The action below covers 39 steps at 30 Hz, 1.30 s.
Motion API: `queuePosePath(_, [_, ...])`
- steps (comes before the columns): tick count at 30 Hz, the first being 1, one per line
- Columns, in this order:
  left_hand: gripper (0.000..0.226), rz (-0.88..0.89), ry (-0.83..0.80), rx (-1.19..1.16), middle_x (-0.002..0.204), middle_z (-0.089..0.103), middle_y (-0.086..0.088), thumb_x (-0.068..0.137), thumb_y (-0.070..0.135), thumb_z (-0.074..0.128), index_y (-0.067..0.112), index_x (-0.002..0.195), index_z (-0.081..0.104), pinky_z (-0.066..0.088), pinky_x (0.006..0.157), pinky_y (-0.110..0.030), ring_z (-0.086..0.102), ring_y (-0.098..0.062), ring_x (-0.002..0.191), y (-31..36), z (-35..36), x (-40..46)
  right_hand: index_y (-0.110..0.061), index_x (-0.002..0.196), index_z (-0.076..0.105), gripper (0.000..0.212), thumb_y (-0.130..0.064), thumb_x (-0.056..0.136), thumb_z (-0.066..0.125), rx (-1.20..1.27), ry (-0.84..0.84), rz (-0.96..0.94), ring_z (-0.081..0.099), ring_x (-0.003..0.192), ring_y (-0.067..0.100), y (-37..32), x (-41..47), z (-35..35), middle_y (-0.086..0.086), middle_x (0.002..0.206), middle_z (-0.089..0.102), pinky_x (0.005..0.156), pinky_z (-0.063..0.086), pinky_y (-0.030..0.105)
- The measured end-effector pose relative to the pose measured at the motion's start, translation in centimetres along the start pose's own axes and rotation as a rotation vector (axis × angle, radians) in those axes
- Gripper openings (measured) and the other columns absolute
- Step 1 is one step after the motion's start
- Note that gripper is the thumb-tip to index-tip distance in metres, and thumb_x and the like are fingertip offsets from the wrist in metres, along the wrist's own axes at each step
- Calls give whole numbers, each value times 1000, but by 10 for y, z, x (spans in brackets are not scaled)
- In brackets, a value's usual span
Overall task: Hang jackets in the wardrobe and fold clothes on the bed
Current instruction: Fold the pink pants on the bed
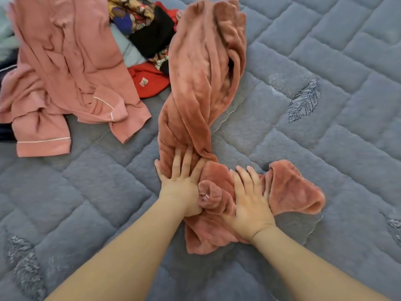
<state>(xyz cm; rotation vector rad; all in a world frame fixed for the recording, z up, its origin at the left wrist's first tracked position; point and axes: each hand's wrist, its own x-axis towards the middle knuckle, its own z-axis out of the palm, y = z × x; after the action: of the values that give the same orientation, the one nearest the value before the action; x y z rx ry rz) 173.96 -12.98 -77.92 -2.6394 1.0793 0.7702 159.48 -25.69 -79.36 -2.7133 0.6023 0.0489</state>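
Both hands press flat, fingers straight, on the near end of a twisted pink fleece garment on the bed: left hand, right hand, gripping nothing.

1. No text, brand, number or sign could be read anywhere in the view.
2. A small white tag was sewn on the red garment, which lay just left of the long fleece garment; whatever was printed on it was too small and blurred to make out.
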Motion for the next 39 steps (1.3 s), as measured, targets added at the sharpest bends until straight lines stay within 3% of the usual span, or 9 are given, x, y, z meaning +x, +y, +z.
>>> queuePosePath(6, [105, -36, 112, 74, 153, -30, -6, 77, 52, 56, 32, 148, -19, -9, 106, -74, -30, -34, 141, 8, -8, -12, -12, 115, 54, 54, -58, 87, 46, -72, 135, -24, 45, 112, 32, -2, -8, 1, 7, 113, 51, 114, 8, 40])
queuePosePath(12, [57, 118, 325, 60, 126, 37, -10, 78, 36, 56, 15, 129, 40, 47, 83, -42, 38, -31, 107, 1, -6, -80, -14, 102, 50, 40, -50, 93, 36, -256, -189, 135, 61, 98, 32, -43, -59, -34, 11, 105, 64, 85, 35, 42])
queuePosePath(17, [41, 198, 112, -103, 117, 36, -5, 80, 30, 52, 18, 118, 41, 50, 74, -40, 38, -30, 105, 5, 37, -196, -15, 132, 38, 76, -63, 76, 56, -110, -713, 157, 49, 125, 31, -70, -168, -43, 9, 134, 49, 103, 32, 43])
queuePosePath(21, [49, 289, -401, -7, 121, 38, -7, 75, 19, 57, 20, 122, 43, 43, 78, -40, 41, -31, 107, -2, 42, -270, -24, 150, 26, 99, -51, 66, 70, -57, -1091, 226, 39, 135, 30, -72, -183, -78, 7, 148, 34, 109, 36, 43])
queuePosePath(24, [26, 216, -635, -51, 114, 62, -10, 77, 29, 56, 14, 98, 60, 51, 76, -41, 55, -29, 90, -5, 1, -261, -11, 135, 48, 51, -17, 85, 57, 201, -886, 379, 54, 117, 27, -79, -145, -95, 11, 133, 53, 98, 45, 34])
queuePosePath(28, [72, -162, 79, -488, 127, 45, -7, 70, 63, 55, 17, 124, 43, 46, 88, -43, 43, -29, 115, -16, -36, -207, -26, 83, 45, 19, -8, 89, 44, 575, -440, 525, 49, 69, 18, -99, -93, -109, 0, 79, 46, 56, 36, 27])
queuePosePath(33, [45, -234, 38, -694, 114, 60, -14, 82, 22, 58, 9, 123, 43, 48, 82, -37, 59, -36, 105, -11, 0, -183, -19, 76, 48, 18, -9, 91, 50, 803, -329, 679, 38, 60, 14, -106, -66, -92, -1, 69, 42, 51, 29, 26])
queuePosePath(36, [42, -81, -346, -633, 110, 66, -7, 76, 15, 58, 9, 117, 61, 51, 75, -28, 64, -28, 101, -19, 17, -205, -7, 140, 39, 52, -19, 93, 57, 939, -295, 818, 52, 89, 19, -110, -64, -77, 9, 113, 57, 71, 41, 25])
queuePosePath(39, [46, -127, -974, -298, 95, 66, -18, 78, 11, 53, -4, 121, 58, 53, 62, -32, 65, -30, 79, -50, 25, -243, -8, 148, 24, 86, -37, 83, 73, 975, -141, 1000, 53, 113, 26, -117, -64, -70, 14, 143, 42, 86, 45, 32])
